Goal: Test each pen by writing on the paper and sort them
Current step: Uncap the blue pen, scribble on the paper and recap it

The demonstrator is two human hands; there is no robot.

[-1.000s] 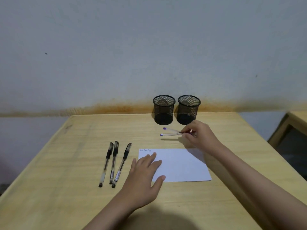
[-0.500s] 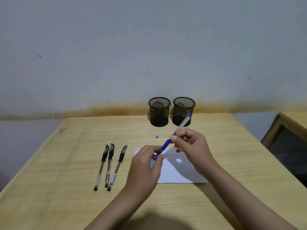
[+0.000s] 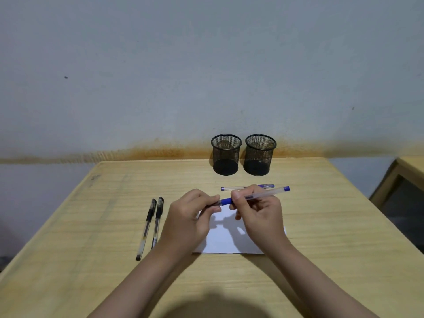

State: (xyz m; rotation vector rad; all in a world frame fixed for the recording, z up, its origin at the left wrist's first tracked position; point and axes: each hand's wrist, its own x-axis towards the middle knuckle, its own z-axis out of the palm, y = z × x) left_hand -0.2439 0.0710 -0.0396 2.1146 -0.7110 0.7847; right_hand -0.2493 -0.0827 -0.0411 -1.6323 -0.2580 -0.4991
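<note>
Both hands hold one blue pen [image 3: 263, 193] above the white paper [image 3: 226, 239]. My right hand [image 3: 259, 210] grips its clear barrel near the blue grip. My left hand [image 3: 190, 216] pinches the cap end of the same pen. The pen lies almost level, its blue tail pointing right. A second blue pen [image 3: 234, 188] lies on the table just behind my hands. Two black pens [image 3: 151, 223] lie side by side left of the paper; my left wrist may hide a third one.
Two black mesh pen cups, one on the left [image 3: 226, 154] and one on the right [image 3: 260, 154], stand at the back of the wooden table [image 3: 91, 226] against the wall. Neither cup shows a pen inside. Another wooden piece of furniture [image 3: 403, 180] is at the right edge.
My right hand picked up a blue pen from the table and brought it over the paper. My left hand left the paper and took hold of the pen's cap end; the pen has swung level.
</note>
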